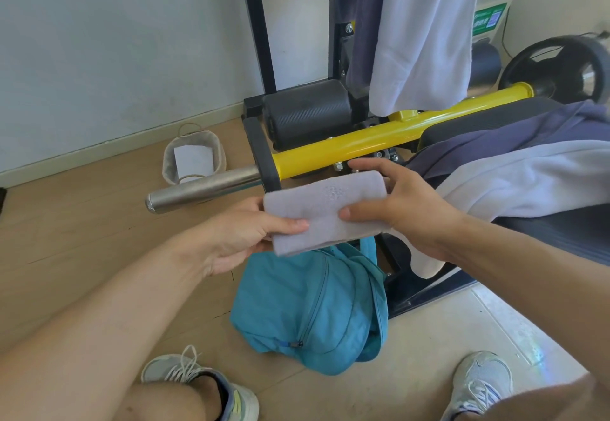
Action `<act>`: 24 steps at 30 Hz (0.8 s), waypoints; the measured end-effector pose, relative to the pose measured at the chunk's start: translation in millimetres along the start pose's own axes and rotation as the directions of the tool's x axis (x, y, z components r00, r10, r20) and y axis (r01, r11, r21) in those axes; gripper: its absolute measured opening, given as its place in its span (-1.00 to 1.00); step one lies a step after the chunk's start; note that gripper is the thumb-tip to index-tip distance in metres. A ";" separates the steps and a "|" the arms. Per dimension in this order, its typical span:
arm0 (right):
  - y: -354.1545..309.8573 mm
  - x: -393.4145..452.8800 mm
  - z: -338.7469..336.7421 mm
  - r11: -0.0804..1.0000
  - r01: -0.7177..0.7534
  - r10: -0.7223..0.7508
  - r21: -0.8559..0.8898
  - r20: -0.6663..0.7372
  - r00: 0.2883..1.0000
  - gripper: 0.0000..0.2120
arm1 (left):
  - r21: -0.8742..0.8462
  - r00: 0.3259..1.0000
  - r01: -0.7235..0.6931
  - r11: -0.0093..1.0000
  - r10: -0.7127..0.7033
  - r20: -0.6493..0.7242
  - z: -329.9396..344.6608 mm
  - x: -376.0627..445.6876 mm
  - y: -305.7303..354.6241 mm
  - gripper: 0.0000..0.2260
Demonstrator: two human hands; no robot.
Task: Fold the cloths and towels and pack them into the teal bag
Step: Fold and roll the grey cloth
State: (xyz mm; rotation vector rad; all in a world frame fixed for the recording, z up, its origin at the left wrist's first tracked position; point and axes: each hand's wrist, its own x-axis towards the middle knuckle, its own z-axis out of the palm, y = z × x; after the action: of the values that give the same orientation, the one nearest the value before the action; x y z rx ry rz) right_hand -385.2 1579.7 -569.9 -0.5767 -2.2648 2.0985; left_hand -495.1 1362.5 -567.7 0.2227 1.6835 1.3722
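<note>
While one small pale-grey cloth (325, 211) is already folded into a compact rectangle, most of the job looks undone: a white towel (425, 34) and a dark blue cloth (361, 24) hang from the upright of the black-and-yellow weight bench (346, 146), and another white towel (528, 176) lies over a second dark blue cloth (495, 137) on the bench pad. The teal bag (310, 315) slumps on the wooden floor between the person's shoes, zip partly drawn, and whether anything is inside cannot be told. The left hand (241, 239) pinches the folded cloth's left end, thumb on top and fingers beneath; the right hand (402, 206) grips its right end, thumb on the near face and fingers curled over the far edge. The folded cloth hangs between both hands, directly above the bag's upper edge and clear of it, so packing it seems the likely next step.
</note>
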 end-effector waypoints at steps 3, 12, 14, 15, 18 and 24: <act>-1.3 -0.7 -1.0 0.998 0.064 -0.064 -0.015 0.001 0.998 -0.36 | 0.398 0.990 -0.056 0.916 0.101 -0.095 -1.1 2.4 -8.8 -0.33; -2.1 -12.4 19.0 0.897 0.329 -0.309 -0.296 0.114 0.944 -0.24 | 0.407 0.930 -0.345 0.846 0.368 0.024 27.3 2.8 -15.0 -0.38; -1.9 -15.1 21.7 0.899 0.355 -0.346 -0.255 0.081 0.935 -0.24 | 0.372 0.924 -0.352 0.859 0.383 -0.011 30.0 3.6 -16.2 -0.43; -1.7 -16.4 22.6 0.899 0.362 -0.357 -0.247 0.069 0.932 -0.22 | 0.334 0.925 -0.349 0.875 0.380 -0.029 31.2 3.8 -16.7 -0.45; -3.3 -19.9 25.1 0.887 0.351 -0.334 -0.300 0.110 0.936 -0.05 | 0.166 0.939 -0.315 0.934 0.332 -0.088 34.0 3.4 -17.6 -0.49; -2.6 -19.0 22.4 0.804 0.280 -0.176 -0.524 0.241 0.954 -0.05 | -0.245 0.983 -0.181 0.952 0.186 -0.002 34.4 -0.2 -7.1 -0.48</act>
State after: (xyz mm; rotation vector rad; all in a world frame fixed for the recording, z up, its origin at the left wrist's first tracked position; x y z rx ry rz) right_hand -373.6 1553.0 -565.2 -0.0844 -2.8861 1.4172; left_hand -467.0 1383.1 -572.0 0.2550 1.4878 1.6957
